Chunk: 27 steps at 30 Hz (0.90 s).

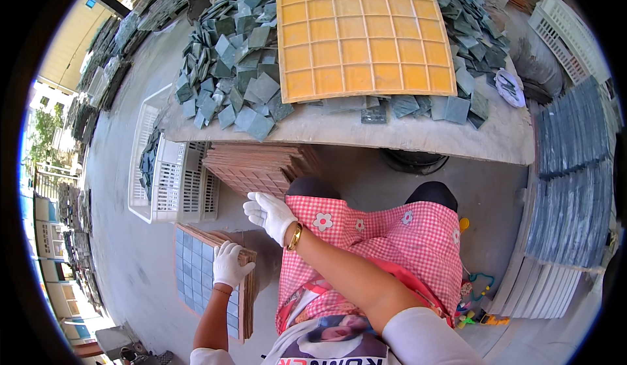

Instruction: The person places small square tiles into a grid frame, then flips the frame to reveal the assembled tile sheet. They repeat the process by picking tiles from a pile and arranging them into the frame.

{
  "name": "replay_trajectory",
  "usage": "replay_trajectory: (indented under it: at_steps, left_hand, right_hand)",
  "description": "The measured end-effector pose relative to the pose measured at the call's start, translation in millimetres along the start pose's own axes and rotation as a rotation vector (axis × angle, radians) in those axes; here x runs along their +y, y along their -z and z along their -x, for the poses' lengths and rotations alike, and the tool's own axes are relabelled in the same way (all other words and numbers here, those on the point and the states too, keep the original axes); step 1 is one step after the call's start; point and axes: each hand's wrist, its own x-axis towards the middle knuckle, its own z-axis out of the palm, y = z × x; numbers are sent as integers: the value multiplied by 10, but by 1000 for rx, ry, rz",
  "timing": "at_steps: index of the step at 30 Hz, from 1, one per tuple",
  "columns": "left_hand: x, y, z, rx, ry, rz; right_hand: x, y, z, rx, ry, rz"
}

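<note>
My left hand (pixel 232 265), in a white glove, rests on the edge of a stack of boards on the floor at my left. The stack's outer board (pixel 194 267) carries grey-blue square tiles set in a grid. My left thumb stands apart from the fingers; the fingertips are partly hard to make out. My right hand (pixel 270 216), also gloved, reaches across my lap beside my left knee, fingers stretched and holding nothing. Near it, under the table, leans a stack of reddish-brown gridded trays (pixel 258 169).
Ahead stands a table (pixel 418 133) with a yellow gridded mould (pixel 366 35) among loose slate tiles (pixel 225 81). A white crate (pixel 166 192) holding dark tiles is at the left. Wrapped tile stacks (pixel 568 175) stand at the right; another white crate (pixel 568 38) lies beyond.
</note>
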Motion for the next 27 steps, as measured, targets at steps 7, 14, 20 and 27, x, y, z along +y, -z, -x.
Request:
replay_trajectory:
  at_steps: [7,14,20,27]
  left_hand:
    - [-88,-29,-119,29,-27,70]
    - [-260,-125,-125,51,-70,91]
    - [-239,-267,16,73,-3,54]
    - [-73,-316,-33,113,102,40]
  right_hand:
    - [-209,52,72,12,0,1]
    - [-425,153,228,-107,-14,-3]
    - [-1213,-15,546,-143,253,140]
    - [-2479,28,655,429,677,-290]
